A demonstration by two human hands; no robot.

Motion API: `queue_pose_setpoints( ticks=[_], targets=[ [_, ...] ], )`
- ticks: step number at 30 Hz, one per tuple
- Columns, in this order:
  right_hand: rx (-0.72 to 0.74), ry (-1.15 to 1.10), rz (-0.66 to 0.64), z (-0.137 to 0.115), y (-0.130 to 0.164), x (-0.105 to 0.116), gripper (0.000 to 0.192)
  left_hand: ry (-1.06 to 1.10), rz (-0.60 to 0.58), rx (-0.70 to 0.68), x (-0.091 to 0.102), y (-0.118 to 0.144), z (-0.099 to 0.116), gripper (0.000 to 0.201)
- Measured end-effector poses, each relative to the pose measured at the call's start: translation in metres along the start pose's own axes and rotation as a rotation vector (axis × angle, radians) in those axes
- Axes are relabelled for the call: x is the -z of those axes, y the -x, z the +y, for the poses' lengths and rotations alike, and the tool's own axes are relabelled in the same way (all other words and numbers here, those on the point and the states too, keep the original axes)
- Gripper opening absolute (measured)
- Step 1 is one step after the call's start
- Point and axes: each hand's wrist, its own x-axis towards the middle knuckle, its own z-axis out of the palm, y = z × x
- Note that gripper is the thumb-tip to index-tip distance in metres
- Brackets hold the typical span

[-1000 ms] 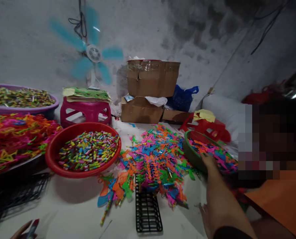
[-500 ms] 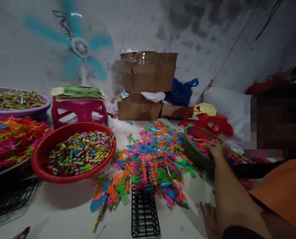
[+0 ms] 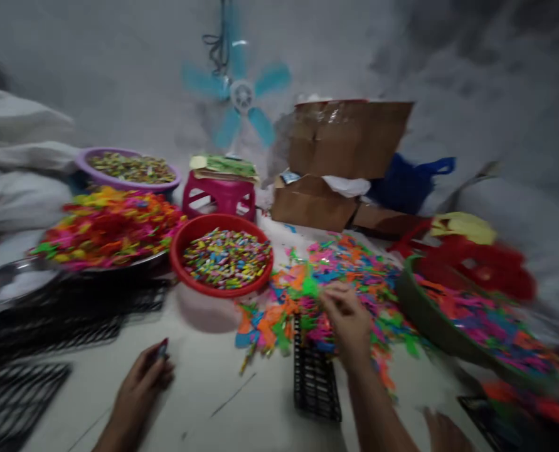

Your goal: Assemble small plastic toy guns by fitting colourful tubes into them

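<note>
My left hand [image 3: 140,386] is above the white table at lower left, its fingers closed round a small dark object with a red tip [image 3: 163,347]; its kind is unclear. My right hand [image 3: 347,317] reaches over the pile of coloured plastic toy pieces [image 3: 349,257], blurred by motion. Between its thumb and fingers is a bright green plastic toy piece [image 3: 310,285]. Just below that hand, a black plastic rack [image 3: 317,383] lies with its far end under pink and green pieces. Several toy pieces with candy-filled tubes [image 3: 260,329] lie left of the rack.
A red basin [image 3: 175,254] of small colourful tubes stands left of the pile. A green tub [image 3: 415,307] of plastic pieces tilts at right. More black racks [image 3: 95,320] lie at left. Another person's hand [image 3: 443,430] rests at lower right. A fan [image 3: 242,95] spins behind.
The view has swung left. My right hand has come out of the green tub and moved left over the pile with a green piece. My left hand has come into view.
</note>
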Motion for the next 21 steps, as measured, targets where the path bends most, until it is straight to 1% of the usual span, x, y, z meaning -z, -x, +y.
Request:
queue_pose_setpoints(
  ticks=[1, 2, 3, 4, 5, 6, 7, 9, 12, 14, 16, 18, 19, 21],
  targets=[
    [-0.021, -0.070, -0.122, -0.006, 0.032, -0.036, 0.016, 0.080, -0.079, 0.064, -0.001, 0.004, 0.000, 0.057],
    [-0.042, -0.126, -0.238, -0.009, 0.063, -0.068, 0.016, 0.130, -0.109, 0.110, -0.001, 0.007, -0.001, 0.051],
    [-0.078, -0.159, -0.326, -0.009, 0.093, -0.095, 0.017, 0.161, -0.127, 0.127, 0.000, 0.009, -0.001, 0.045],
    [-0.083, -0.156, -0.402, -0.006, 0.118, -0.117, 0.018, 0.157, -0.120, 0.134, 0.002, 0.012, -0.001, 0.040],
    [-0.071, -0.125, -0.459, -0.003, 0.139, -0.132, 0.020, 0.148, -0.122, 0.145, 0.005, 0.014, -0.001, 0.036],
    [-0.057, -0.067, -0.492, 0.001, 0.154, -0.143, 0.021, 0.136, -0.132, 0.153, 0.008, 0.016, -0.001, 0.034],
    [-0.035, 0.010, -0.515, 0.004, 0.163, -0.148, 0.022, 0.120, -0.148, 0.161, 0.011, 0.018, -0.001, 0.033],
    [0.010, 0.185, -0.545, 0.006, 0.167, -0.150, 0.023, 0.095, -0.197, 0.178, 0.015, 0.021, 0.000, 0.035],
    [0.106, 0.407, -0.580, -0.003, 0.156, -0.145, 0.020, 0.087, -0.273, 0.183, 0.012, 0.023, -0.002, 0.041],
    [0.149, 0.492, -0.579, -0.012, 0.150, -0.148, 0.019, 0.097, -0.319, 0.174, 0.006, 0.021, -0.005, 0.044],
    [0.152, 0.493, -0.586, -0.019, 0.147, -0.154, 0.018, 0.107, -0.351, 0.158, 0.001, 0.020, -0.008, 0.046],
    [0.094, 0.412, -0.592, -0.024, 0.147, -0.160, 0.019, 0.107, -0.371, 0.135, -0.001, 0.020, -0.011, 0.050],
    [0.032, 0.339, -0.586, -0.026, 0.147, -0.162, 0.022, 0.102, -0.375, 0.125, 0.000, 0.020, -0.011, 0.050],
    [-0.152, 0.138, -0.571, -0.032, 0.146, -0.161, 0.030, 0.083, -0.380, 0.121, 0.002, 0.025, -0.010, 0.049]
  ],
)
